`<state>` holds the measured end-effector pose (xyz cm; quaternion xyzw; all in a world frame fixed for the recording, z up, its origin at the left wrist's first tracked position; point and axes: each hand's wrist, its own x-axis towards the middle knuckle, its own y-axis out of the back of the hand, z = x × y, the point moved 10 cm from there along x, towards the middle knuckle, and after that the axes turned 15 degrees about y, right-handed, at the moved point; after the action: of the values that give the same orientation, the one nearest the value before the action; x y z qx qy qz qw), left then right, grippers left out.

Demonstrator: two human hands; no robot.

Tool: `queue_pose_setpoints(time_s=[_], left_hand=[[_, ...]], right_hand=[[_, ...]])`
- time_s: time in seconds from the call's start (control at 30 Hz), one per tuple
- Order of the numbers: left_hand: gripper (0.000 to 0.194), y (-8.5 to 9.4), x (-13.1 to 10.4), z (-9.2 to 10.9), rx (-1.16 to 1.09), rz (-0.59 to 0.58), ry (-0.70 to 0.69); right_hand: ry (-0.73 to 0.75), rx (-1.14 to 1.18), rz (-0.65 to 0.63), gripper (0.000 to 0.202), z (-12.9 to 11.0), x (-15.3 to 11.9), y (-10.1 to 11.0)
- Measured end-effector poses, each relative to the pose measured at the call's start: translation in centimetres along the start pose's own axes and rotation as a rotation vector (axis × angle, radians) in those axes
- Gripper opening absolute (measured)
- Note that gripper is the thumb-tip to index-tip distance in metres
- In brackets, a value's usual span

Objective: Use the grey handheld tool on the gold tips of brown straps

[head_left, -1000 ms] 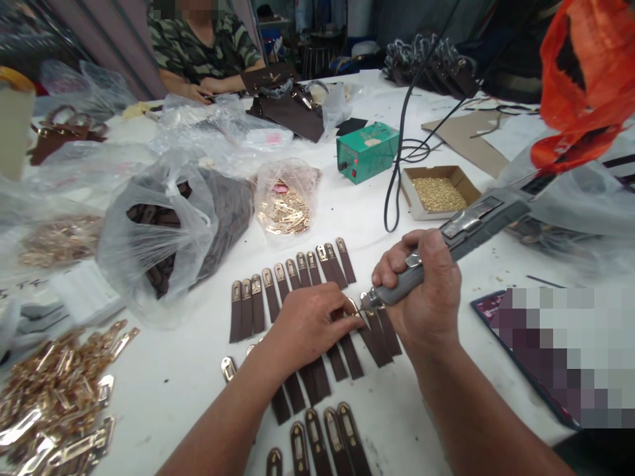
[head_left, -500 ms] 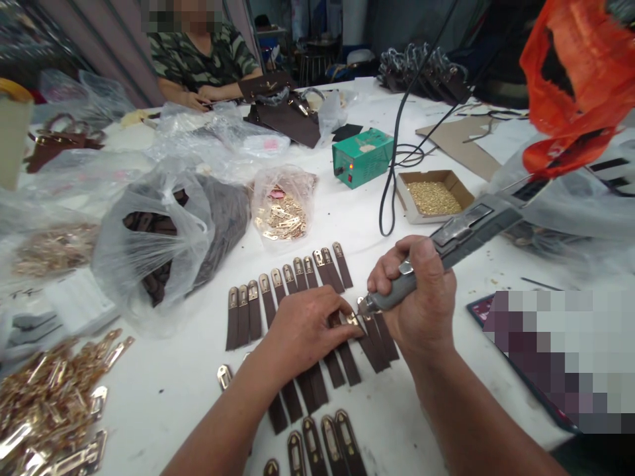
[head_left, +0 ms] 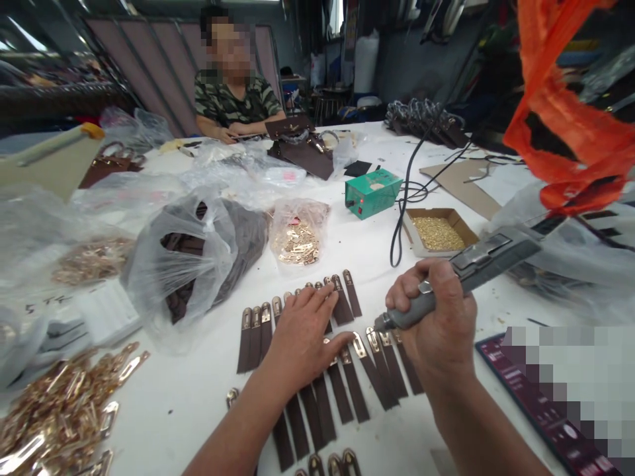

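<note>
My right hand (head_left: pixel 441 314) is wrapped round a grey electric screwdriver (head_left: pixel 491 254), tilted with its tip down to the left. The tip is near the gold metal plates on the ends of several dark brown straps (head_left: pixel 381 387) lying side by side on the white table. My left hand (head_left: pixel 305 337) lies flat with fingers spread over the straps, hiding part of both rows. Its fingertips reach the back row of straps (head_left: pixel 247 347), and the thumb is beside a plate in the nearer row. More plated straps (head_left: pixel 335 464) show at the bottom edge.
Loose gold plates (head_left: pixel 64 396) are heaped at left. Behind are a bag of dark straps (head_left: pixel 238 241), a bag of gold plates (head_left: pixel 297 243), a green control box (head_left: pixel 374 192) and a box of tiny gold pieces (head_left: pixel 439 233). Orange cloth (head_left: pixel 570 119) hangs at right. A person (head_left: pixel 238 99) sits opposite.
My left hand has let go of the strap end it was pinching and spread its fingers. The screwdriver tip has lifted off that plate. The view has tilted up.
</note>
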<state>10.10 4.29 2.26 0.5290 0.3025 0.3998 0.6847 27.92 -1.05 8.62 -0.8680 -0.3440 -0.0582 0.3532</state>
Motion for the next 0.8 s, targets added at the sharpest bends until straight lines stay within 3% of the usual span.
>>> queue_pose_setpoints(time_s=[0.17,0.33,0.57,0.8], left_hand=[[0.077,-1.2,0.1,-0.6,0.053,-0.079,0.036],[0.079,-1.8,0.3,-0.9,0.036,-0.088,0.040],[0.080,-2.0,0.3,-0.9,0.003,-0.059,0.034],[0.081,-1.9,0.3,-0.9,-0.024,-0.039,0.044]], right_hand=[[0.068,0.021,-0.144,0.041,0.0,2.4,-4.1],[0.107,-0.035,-0.245,0.041,3.8,4.5,-6.9],[0.051,-0.145,-0.296,0.047,9.7,5.2,-8.1],[0.011,-0.195,-0.301,0.049,11.8,4.9,-8.4]])
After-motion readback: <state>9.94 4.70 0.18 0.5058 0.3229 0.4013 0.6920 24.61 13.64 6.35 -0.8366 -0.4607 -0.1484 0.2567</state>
